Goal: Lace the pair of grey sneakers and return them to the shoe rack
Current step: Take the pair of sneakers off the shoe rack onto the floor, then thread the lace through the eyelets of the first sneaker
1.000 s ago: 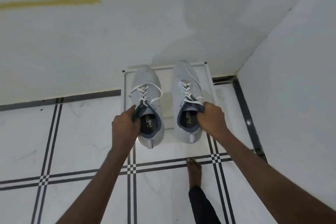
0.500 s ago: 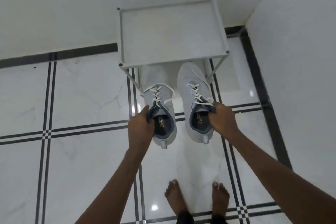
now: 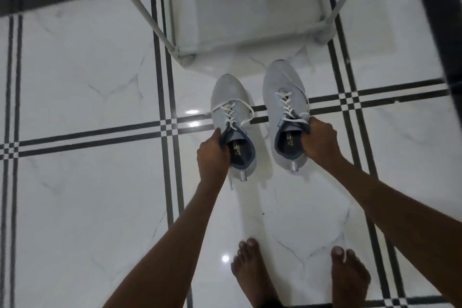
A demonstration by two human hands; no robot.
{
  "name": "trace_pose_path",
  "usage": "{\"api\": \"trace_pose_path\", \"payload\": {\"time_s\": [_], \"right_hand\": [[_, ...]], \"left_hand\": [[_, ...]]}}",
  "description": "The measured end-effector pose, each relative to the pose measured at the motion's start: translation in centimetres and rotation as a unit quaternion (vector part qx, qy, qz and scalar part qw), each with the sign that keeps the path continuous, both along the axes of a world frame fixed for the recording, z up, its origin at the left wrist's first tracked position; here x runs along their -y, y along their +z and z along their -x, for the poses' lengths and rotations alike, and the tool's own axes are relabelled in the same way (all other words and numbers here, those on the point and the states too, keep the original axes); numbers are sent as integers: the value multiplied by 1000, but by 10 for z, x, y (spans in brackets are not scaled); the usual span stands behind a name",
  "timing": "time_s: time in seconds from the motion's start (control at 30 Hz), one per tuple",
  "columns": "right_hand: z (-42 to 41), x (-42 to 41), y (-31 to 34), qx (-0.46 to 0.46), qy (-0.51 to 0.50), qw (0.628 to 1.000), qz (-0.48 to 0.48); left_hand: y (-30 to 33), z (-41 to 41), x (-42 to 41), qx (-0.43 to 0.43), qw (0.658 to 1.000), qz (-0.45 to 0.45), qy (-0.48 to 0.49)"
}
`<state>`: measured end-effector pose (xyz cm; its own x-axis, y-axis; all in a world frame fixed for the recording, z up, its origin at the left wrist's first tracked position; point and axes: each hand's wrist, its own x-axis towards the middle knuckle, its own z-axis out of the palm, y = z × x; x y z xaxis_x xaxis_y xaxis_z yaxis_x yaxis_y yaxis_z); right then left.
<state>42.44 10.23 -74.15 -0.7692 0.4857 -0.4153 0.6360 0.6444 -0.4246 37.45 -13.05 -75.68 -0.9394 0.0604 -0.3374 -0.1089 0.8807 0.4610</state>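
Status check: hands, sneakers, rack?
Left hand and right hand each grip a laced sneaker by its collar. Rack just ahead, bottom shelf unobstructed.

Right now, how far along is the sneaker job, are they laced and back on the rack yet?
Lacing looks done: white laces cross both the left sneaker and the right sneaker. In hand: the left hand and right hand each grip a sneaker at its collar, in front of the shoe rack. Left: setting both on the rack's low shelf; neither is on it yet.
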Motion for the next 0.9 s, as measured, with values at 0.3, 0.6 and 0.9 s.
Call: {"api": "trace_pose_path", "payload": {"time_s": [0.3, 0.6, 0.9], "right_hand": [[8, 4, -68, 5, 3, 1000, 4], [31, 67, -38, -225, 71, 969, -76], [84, 60, -75, -100, 290, 952, -13]], "left_hand": [[-46, 10, -1, 2, 999, -11, -32], [-7, 111, 21, 188, 918, 155, -315], [7, 141, 6, 254, 917, 119, -284]]}}
